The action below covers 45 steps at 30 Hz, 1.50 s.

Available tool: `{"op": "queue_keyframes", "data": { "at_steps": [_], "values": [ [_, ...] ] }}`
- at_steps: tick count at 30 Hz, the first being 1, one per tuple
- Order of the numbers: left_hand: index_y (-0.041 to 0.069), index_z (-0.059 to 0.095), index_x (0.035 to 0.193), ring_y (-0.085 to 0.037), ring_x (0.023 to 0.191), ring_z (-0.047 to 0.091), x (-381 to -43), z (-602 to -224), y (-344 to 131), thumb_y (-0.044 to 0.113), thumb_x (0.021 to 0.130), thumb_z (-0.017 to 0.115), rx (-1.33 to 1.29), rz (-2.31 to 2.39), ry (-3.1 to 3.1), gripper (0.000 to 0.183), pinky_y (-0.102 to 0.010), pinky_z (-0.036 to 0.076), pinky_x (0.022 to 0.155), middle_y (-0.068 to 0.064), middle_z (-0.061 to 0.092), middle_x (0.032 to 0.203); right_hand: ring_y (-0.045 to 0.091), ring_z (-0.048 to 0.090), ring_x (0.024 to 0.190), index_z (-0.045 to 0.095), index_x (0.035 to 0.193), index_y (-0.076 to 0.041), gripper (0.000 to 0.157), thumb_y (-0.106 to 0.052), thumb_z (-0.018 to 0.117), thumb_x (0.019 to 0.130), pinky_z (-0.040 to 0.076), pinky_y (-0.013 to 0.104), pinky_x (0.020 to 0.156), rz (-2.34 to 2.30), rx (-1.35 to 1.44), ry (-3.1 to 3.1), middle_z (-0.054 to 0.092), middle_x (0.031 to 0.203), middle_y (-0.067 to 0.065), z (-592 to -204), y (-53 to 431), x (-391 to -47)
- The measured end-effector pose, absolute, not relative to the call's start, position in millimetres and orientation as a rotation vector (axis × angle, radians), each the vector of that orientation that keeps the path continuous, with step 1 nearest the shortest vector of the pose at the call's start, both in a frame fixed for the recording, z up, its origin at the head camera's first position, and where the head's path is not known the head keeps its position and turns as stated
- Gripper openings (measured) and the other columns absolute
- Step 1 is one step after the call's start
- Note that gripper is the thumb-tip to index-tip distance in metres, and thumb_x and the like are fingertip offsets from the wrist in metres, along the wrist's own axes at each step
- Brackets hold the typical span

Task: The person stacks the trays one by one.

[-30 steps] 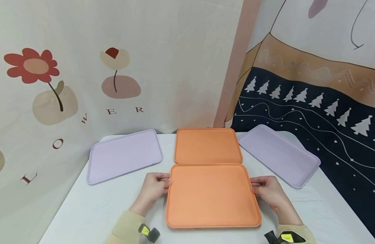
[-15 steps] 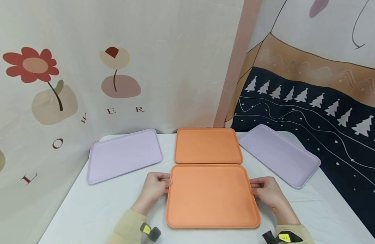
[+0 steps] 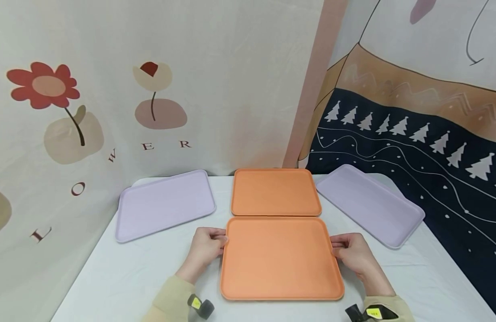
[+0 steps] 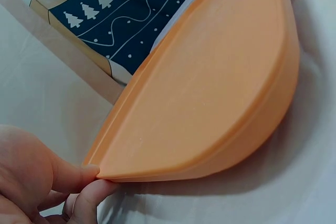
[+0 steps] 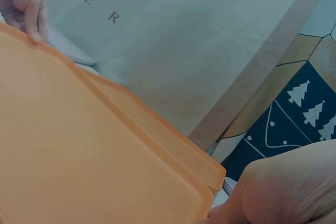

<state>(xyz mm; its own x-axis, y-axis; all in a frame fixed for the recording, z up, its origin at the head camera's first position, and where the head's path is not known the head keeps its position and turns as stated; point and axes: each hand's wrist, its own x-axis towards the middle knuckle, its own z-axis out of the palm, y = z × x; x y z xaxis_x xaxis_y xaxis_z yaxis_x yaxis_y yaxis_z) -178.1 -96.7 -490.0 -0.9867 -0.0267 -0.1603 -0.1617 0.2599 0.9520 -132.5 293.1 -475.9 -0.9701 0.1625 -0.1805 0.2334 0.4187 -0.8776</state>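
Note:
An orange rectangular tray point(image 3: 282, 259) lies at the near middle of the table in the head view. My left hand point(image 3: 205, 247) pinches its left edge; in the left wrist view the thumb and curled fingers point(image 4: 86, 195) meet at the tray's rim. On the opposite side my right hand point(image 3: 354, 252) holds the right edge with thumb and fingers. A second orange tray point(image 3: 276, 192) sits directly behind, its front edge close along the held tray's back edge. Most of the right hand's fingertips are hidden in the right wrist view.
One lilac tray point(image 3: 165, 205) lies angled at the back left, another lilac tray point(image 3: 369, 205) at the back right. A white cloth covers the table point(image 3: 123, 277). Printed fabric hangs behind, with a flower point(image 3: 48, 86) at left and white trees on dark blue at right.
The near orange tray has shifted very slightly, its right side moving a little leftward with my right hand. Both hands keep their hold; the other trays stay put.

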Motion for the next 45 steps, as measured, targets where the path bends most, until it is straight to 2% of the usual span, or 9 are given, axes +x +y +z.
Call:
{"op": "queue_keyframes", "data": {
  "at_steps": [19,31,40,45],
  "values": [
    [-0.009,0.076,0.106,-0.014,0.065,0.065,-177.7,-491.5,-93.7,-0.007,0.092,0.069,-0.160,1.677,2.584,0.017,-0.029,0.059,0.058,-0.007,0.070,0.082,0.023,0.069,0.084,0.068,0.118,0.019,0.030,0.018,0.060,0.089,0.060,0.032,0.068,-1.522,0.369,2.663,0.070,0.098,0.018,-475.8,287.4,-131.6],
    [-0.007,0.078,0.104,-0.014,0.069,0.064,-176.4,-490.0,-93.7,-0.005,0.091,0.071,-0.131,1.595,2.673,0.014,-0.029,0.057,0.060,-0.005,0.071,0.082,0.023,0.068,0.087,0.066,0.121,0.018,0.031,0.018,0.062,0.090,0.061,0.034,0.072,-1.511,0.416,2.644,0.068,0.102,0.021,-475.2,286.7,-133.1],
    [-0.007,0.076,0.109,-0.014,0.064,0.067,-177.6,-491.7,-96.4,-0.002,0.091,0.072,-0.177,1.673,2.612,0.019,-0.030,0.060,0.058,-0.005,0.072,0.083,0.023,0.067,0.089,0.066,0.122,0.018,0.032,0.012,0.065,0.091,0.060,0.032,0.072,-1.508,0.360,2.637,0.068,0.104,0.018,-472.6,290.6,-130.7],
    [-0.007,0.075,0.113,-0.017,0.066,0.069,-179.8,-488.6,-99.8,0.001,0.091,0.070,-0.182,1.706,2.585,0.024,-0.031,0.062,0.061,-0.008,0.072,0.085,0.021,0.066,0.090,0.064,0.125,0.019,0.034,0.008,0.068,0.093,0.057,0.029,0.066,-1.538,0.348,2.638,0.069,0.107,0.020,-467.7,294.9,-129.9]
  ]
}}
